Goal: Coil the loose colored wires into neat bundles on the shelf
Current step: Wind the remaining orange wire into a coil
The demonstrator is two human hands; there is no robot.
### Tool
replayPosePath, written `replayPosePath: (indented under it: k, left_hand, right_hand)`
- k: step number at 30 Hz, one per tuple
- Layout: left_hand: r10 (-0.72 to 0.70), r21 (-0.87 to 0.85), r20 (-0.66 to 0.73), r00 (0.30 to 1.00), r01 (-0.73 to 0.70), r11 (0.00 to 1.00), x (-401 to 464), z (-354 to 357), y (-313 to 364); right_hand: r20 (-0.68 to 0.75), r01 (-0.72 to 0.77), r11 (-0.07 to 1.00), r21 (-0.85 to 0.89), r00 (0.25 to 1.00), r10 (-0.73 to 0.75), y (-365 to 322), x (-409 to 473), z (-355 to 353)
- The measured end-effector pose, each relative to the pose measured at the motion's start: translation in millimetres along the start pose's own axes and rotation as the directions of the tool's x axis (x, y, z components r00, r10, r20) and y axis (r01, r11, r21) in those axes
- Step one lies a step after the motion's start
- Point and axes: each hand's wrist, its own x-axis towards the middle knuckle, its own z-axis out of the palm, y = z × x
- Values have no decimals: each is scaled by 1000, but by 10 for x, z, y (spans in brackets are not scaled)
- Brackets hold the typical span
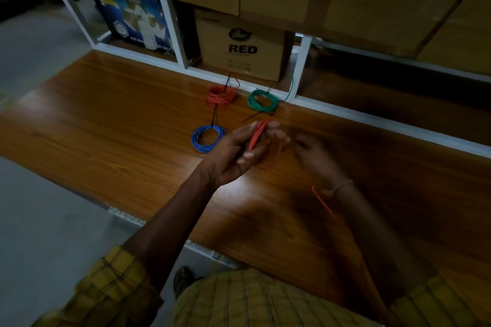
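While my left hand (240, 150) grips a flat bunch of red wire (256, 135), my right hand (309, 152) is too blurred to tell how its fingers stand.

The loose end of this wire (322, 200) runs under my right wrist, above the wooden shelf (106, 127). Just beyond my left hand lies a blue coil (208, 138). Farther from my hands are a red coil (221, 95) and a green coil (262, 100), side by side before a cardboard box (243, 46).
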Motion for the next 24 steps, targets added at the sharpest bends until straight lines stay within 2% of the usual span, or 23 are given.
replayPosePath:
  k: [3,5,7,9,10,12,15,19,22,24]
  left_hand:
    - [50,-109,-52,997,-56,993,14,-23,22]
    - [55,-163,-70,996,-66,984,45,-40,25]
    - [50,-203,-103,993,-70,977,79,-65,30]
    - [45,-200,-153,987,-75,977,108,-96,24]
    - [42,-177,-185,982,-75,981,121,-108,22]
    - [38,-62,-264,964,-56,996,154,-124,14]
    - [58,259,-345,937,36,965,158,-103,-22]
    - [64,657,-270,961,135,742,45,-71,-65]
    - [45,808,-198,979,137,573,-37,3,-52]
    - [29,844,-176,984,135,519,-78,86,-51]
  right_hand:
    - [118,-67,991,-118,990,81,102,-167,286]
    - [275,-105,960,-260,945,178,66,-293,417]
    - [445,-21,893,-449,862,244,-12,-403,462]
    - [528,118,799,-590,805,270,-131,-515,456]
    - [543,132,784,-606,789,287,-192,-566,443]
    - [583,148,800,-581,762,282,-299,-667,401]
    - [596,207,817,-538,779,195,-462,-758,225]
    - [549,171,888,-427,829,104,-669,-779,-89]
    - [501,168,927,-334,865,23,-783,-746,-322]
    - [455,195,949,-249,888,-63,-819,-721,-452]
